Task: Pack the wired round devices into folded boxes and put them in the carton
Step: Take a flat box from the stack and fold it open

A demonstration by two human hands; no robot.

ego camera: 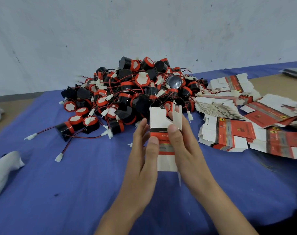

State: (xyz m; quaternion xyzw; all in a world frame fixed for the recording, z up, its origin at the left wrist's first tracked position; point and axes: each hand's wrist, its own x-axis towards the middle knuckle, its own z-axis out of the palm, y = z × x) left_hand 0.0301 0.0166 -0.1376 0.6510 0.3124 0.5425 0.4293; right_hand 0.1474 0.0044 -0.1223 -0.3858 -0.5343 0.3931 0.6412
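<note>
Blue cloth (76,184) covers the table in front of a white wall (110,31). At centre, left hand (141,146) and right hand (185,143) pinch one red-and-white box (158,117) by its side edges, with its top flaps open. Its print is upside down and too blurred to read. The pile of wired round devices (127,92) lies just behind it, and flat box blanks (232,133) are spread to the right.
</note>
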